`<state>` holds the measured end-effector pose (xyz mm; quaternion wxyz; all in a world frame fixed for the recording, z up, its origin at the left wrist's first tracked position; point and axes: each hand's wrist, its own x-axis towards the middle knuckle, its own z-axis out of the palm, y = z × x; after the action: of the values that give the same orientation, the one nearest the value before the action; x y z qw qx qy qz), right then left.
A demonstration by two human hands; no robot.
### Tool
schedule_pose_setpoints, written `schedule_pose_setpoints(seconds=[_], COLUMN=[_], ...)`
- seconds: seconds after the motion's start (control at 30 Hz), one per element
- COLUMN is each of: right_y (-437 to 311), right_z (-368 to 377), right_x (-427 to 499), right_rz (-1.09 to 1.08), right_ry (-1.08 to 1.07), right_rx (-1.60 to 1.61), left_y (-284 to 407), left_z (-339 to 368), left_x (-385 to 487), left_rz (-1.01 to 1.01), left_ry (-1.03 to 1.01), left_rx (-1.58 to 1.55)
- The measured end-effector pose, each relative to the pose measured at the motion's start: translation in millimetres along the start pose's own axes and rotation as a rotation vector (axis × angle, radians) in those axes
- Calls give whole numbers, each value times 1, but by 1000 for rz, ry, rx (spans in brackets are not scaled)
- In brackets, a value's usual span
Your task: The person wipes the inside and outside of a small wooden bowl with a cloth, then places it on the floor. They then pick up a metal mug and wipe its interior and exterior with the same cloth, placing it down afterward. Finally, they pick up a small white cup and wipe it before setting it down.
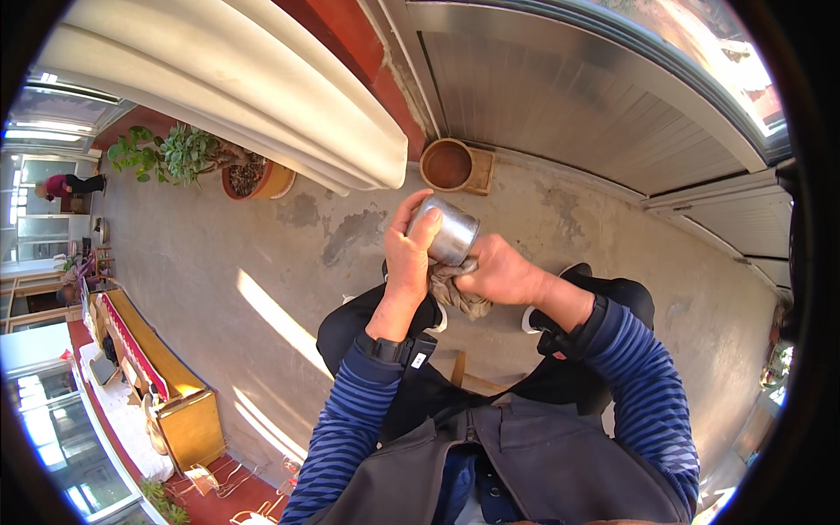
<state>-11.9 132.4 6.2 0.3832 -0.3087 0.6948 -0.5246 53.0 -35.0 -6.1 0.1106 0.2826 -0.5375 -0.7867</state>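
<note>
My left hand point(408, 252) grips a shiny metal cup point(453, 226) that lies tilted in front of me, its thumb along the cup's side. Bunched in my right hand point(502, 270) is a greyish-brown cloth point(462, 295), pressed against the lower end of the cup. A loose part of the cloth hangs below the fingers. Which end of the cup is its mouth cannot be made out. Both hands are above the floor, between my knees.
Beyond the cup, a round brown pot point(446, 164) stands by a wooden block point(481, 172) at the metal door panel point(538, 98). A cream curtain point(295, 85) hangs at upper left beside a potted plant point(252, 177). Left are a wooden cabinet point(187, 426) and a distant person point(69, 186).
</note>
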Motion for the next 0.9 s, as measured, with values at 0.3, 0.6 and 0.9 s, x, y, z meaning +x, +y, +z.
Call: schedule_pose_setpoints(seconds=[0.3,0.6,0.9], right_y=[-8,-27,-18], right_z=[-16,-17,-8], right_x=[-6,-13,-5], right_rz=[311,199,152], right_ry=[-91,-73,148], right_rx=[1067,914,603], left_y=[8,6,-5], left_z=[-6,-6,6], left_x=[-8,-6,-4], left_rz=[291,324,207], left_ry=[-112,-48,46], left_rx=[158,119,227])
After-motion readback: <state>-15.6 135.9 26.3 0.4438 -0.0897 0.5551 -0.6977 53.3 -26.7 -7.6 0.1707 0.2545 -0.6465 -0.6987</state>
